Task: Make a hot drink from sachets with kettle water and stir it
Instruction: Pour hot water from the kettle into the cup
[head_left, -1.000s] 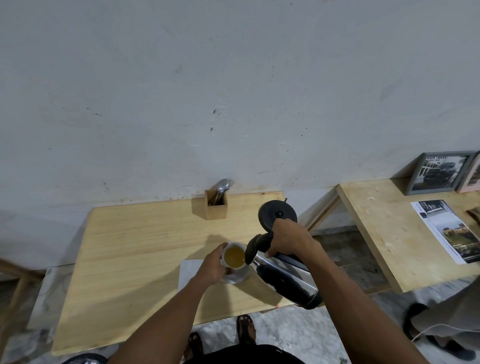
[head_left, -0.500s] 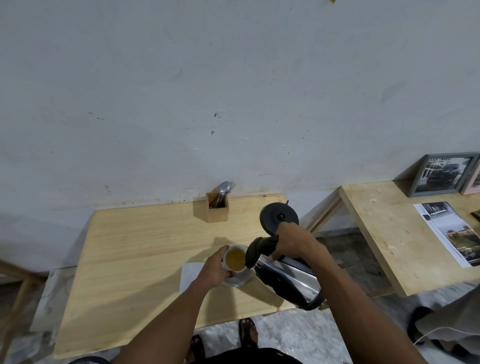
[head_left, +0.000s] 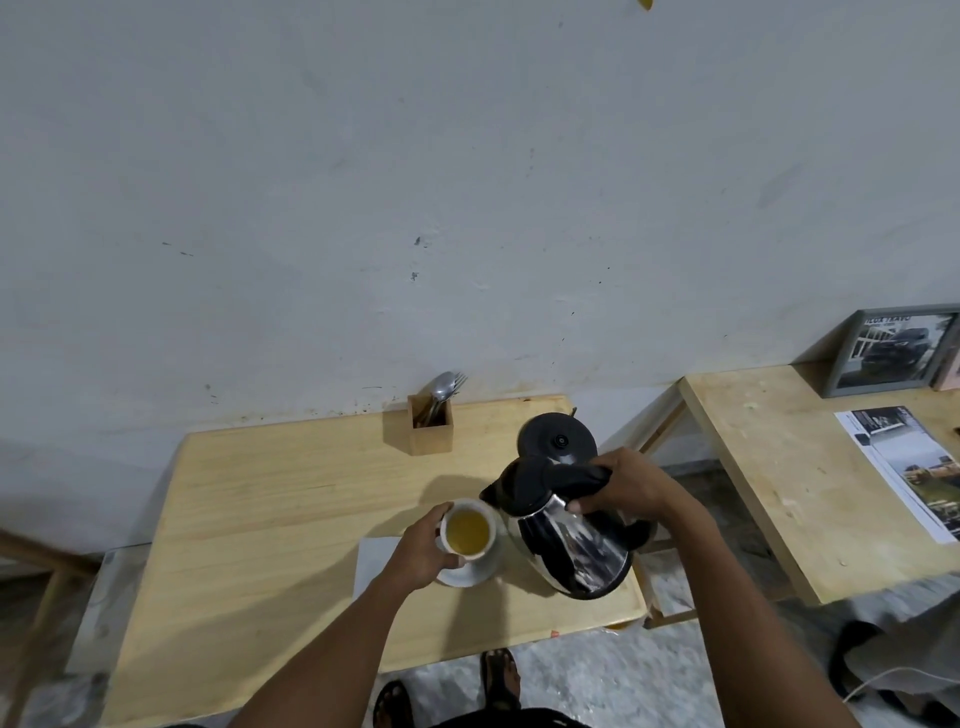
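One white cup of yellowish liquid sits on a white saucer near the front edge of the pale wooden table. The left hand curls partly around the cup's left side, thumb and fingers against its wall. Just to the right, the steel kettle is close to upright — its spout is next to the cup's rim — and the right hand is closed firmly around its black handle. Behind the kettle lies its round black base. A white paper lies under the left wrist. Farther back, a wooden holder with a spoon stands by the wall. A second table to the right carries a framed picture.
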